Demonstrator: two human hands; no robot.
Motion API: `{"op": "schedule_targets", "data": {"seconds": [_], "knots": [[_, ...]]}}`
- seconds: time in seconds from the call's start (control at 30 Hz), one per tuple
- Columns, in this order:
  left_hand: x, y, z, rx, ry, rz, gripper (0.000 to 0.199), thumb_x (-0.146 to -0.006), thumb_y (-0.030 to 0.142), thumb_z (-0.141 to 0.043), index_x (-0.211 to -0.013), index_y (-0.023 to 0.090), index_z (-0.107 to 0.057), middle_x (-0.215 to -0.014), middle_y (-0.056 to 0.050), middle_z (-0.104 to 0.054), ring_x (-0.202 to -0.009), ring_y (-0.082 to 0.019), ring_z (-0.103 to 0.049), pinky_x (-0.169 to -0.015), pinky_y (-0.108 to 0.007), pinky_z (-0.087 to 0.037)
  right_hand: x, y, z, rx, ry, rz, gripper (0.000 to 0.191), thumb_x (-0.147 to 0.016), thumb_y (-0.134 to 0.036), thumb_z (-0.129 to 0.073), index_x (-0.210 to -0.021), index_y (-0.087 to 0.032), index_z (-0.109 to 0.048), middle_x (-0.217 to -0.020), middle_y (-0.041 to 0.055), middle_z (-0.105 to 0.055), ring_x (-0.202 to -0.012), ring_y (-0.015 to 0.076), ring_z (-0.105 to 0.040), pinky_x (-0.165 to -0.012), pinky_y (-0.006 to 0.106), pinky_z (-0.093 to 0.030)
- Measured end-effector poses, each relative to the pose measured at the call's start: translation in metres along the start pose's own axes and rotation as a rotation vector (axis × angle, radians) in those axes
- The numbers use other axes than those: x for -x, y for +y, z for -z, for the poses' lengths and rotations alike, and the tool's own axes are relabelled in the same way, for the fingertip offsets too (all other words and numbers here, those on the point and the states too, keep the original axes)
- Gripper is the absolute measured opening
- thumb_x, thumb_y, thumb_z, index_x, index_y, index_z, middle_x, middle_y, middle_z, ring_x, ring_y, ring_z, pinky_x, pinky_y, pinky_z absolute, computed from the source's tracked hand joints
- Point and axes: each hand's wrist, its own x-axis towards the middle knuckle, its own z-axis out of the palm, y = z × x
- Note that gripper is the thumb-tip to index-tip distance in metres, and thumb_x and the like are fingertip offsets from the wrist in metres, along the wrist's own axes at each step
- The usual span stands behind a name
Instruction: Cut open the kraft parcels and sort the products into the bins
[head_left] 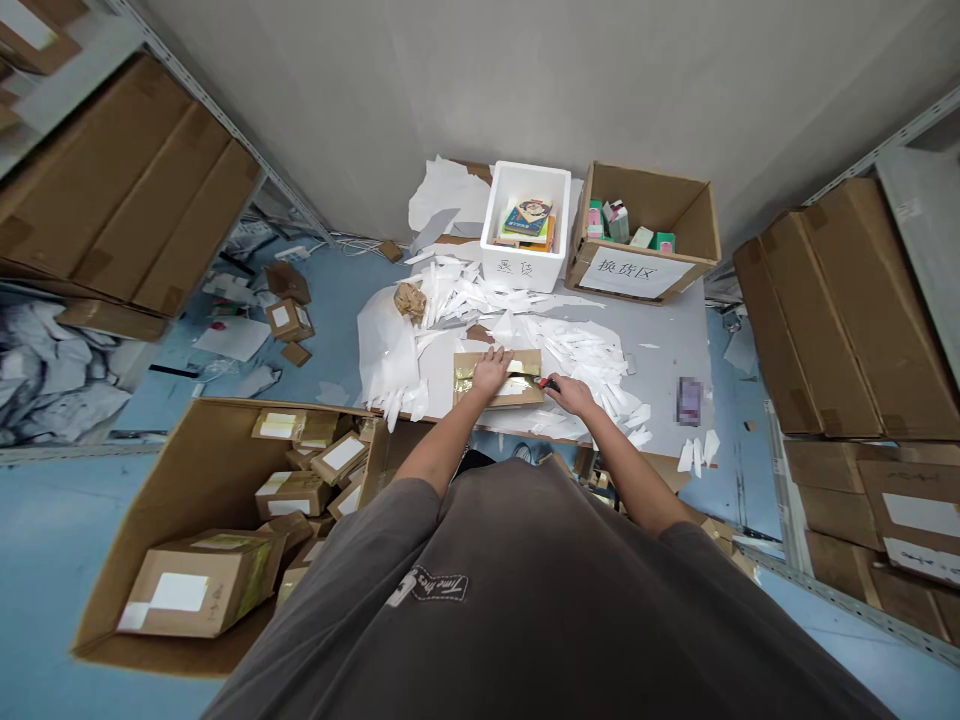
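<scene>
Rests flat left hand (492, 370) on box (528, 361) at frame centre, grips knife (550, 384) in right hand (571, 394); seems mid-cut, not yet opened.

This looks like a parcel stockroom: shelves (90, 78) carry big cartons (127, 190), labelled parcels (214, 580) lie in a deep box (161, 505), paper scraps (589, 350) litter the bench (667, 345).

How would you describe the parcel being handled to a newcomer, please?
Find the grey table. At its near edge, the left hand rests on a cardboard parcel. Unlike the parcels heaped in the big carton, it has a red-and-black cutter at its right end.
</scene>
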Motion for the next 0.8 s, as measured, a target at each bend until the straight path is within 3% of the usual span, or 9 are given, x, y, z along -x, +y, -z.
{"op": "schedule_targets", "data": {"seconds": [0.17, 0.23, 0.33, 0.37, 0.43, 0.5, 0.57, 0.7, 0.8], "knots": [[0.01, 0.005, -0.006, -0.002, 0.037, 0.008, 0.082, -0.102, 0.041, -0.062, -0.175, 0.027, -0.029, -0.18, -0.014, -0.031, -0.169, -0.034, -0.021, -0.136, -0.054, -0.02, -0.006, -0.011, -0.017, -0.027, 0.067, -0.142, 0.044, -0.104, -0.058, -0.065, -0.132, -0.024, -0.061, -0.112, 0.0151, -0.076, -0.103, 0.0327, -0.073, -0.087, 0.036, -0.049], [0.016, 0.005, -0.01, -0.005, 0.054, 0.017, 0.083, -0.101, 0.041, -0.062, -0.175, 0.028, -0.028, -0.18, -0.014, -0.031, -0.169, -0.035, -0.021, -0.135, -0.057, -0.019, 0.001, 0.007, -0.014, -0.094, 0.155, -0.3, 0.04, -0.108, -0.054, -0.059, -0.134, -0.022, -0.059, -0.113, 0.0168, -0.075, -0.103, 0.0323, -0.074, -0.089, 0.037, -0.049], [0.022, 0.004, -0.016, -0.007, 0.074, 0.008, 0.078, -0.102, 0.037, -0.058, -0.175, 0.028, -0.03, -0.179, -0.013, -0.034, -0.169, -0.034, -0.023, -0.136, -0.057, -0.019, 0.02, 0.054, 0.005, -0.176, 0.296, -0.56, 0.04, -0.115, -0.044, -0.041, -0.138, -0.014, -0.055, -0.117, 0.0243, -0.073, -0.105, 0.0342, -0.072, -0.09, 0.042, -0.05], [0.022, 0.004, -0.017, -0.008, 0.082, 0.006, 0.077, -0.102, 0.035, -0.057, -0.174, 0.027, -0.031, -0.179, -0.013, -0.035, -0.169, -0.033, -0.023, -0.136, -0.056, -0.019, 0.026, 0.067, 0.012, -0.175, 0.319, -0.571, 0.04, -0.115, -0.041, -0.04, -0.14, -0.013, -0.053, -0.121, 0.0268, -0.071, -0.11, 0.0358, -0.071, -0.093, 0.044, -0.049], [0.022, 0.006, -0.019, -0.007, 0.098, 0.013, 0.077, -0.102, 0.033, -0.057, -0.174, 0.026, -0.031, -0.178, -0.014, -0.035, -0.168, -0.033, -0.024, -0.136, -0.055, -0.018, 0.036, 0.08, 0.014, -0.21, 0.312, -0.529, 0.036, -0.112, -0.04, -0.048, -0.137, -0.016, -0.056, -0.121, 0.0231, -0.073, -0.112, 0.0358, -0.07, -0.094, 0.042, -0.049], [0.02, 0.01, -0.018, -0.002, 0.106, 0.038, 0.078, -0.101, 0.033, -0.058, -0.174, 0.023, -0.032, -0.178, -0.016, -0.034, -0.167, -0.034, -0.026, -0.135, -0.055, -0.019, 0.037, 0.07, -0.001, -0.271, 0.293, -0.473, 0.035, -0.11, -0.045, -0.049, -0.134, -0.02, -0.057, -0.114, 0.0154, -0.077, -0.106, 0.0315, -0.073, -0.089, 0.037, -0.052], [0.019, 0.014, -0.016, 0.008, 0.11, 0.044, 0.077, -0.102, 0.035, -0.059, -0.174, 0.025, -0.032, -0.179, -0.015, -0.033, -0.166, -0.034, -0.028, -0.134, -0.054, -0.021, 0.03, 0.042, -0.031, -0.336, 0.273, -0.444, 0.039, -0.108, -0.053, -0.047, -0.13, -0.021, -0.055, -0.111, 0.0112, -0.078, -0.099, 0.0268, -0.075, -0.083, 0.032, -0.055], [0.022, 0.005, -0.005, 0.056, 0.105, 0.125, 0.08, -0.101, 0.048, -0.063, -0.173, 0.03, -0.033, -0.178, -0.013, -0.036, -0.165, -0.037, -0.027, -0.131, -0.058, -0.023, 0.004, -0.017, -0.088, -0.506, 0.217, -0.468, 0.058, -0.097, -0.063, -0.06, -0.134, -0.021, -0.048, -0.126, 0.0161, -0.076, -0.111, 0.0277, -0.074, -0.089, 0.033, -0.057], [0.038, -0.018, 0.003, 0.101, 0.104, 0.285, 0.084, -0.099, 0.059, -0.063, -0.173, 0.031, -0.033, -0.169, -0.014, -0.049, -0.158, -0.04, -0.036, -0.129, -0.058, -0.027, -0.026, -0.035, -0.093, -0.539, 0.263, -0.518, 0.062, -0.091, -0.065, -0.064, -0.131, -0.021, -0.047, -0.127, 0.0189, -0.075, -0.116, 0.0309, -0.074, -0.091, 0.036, -0.058]]}}
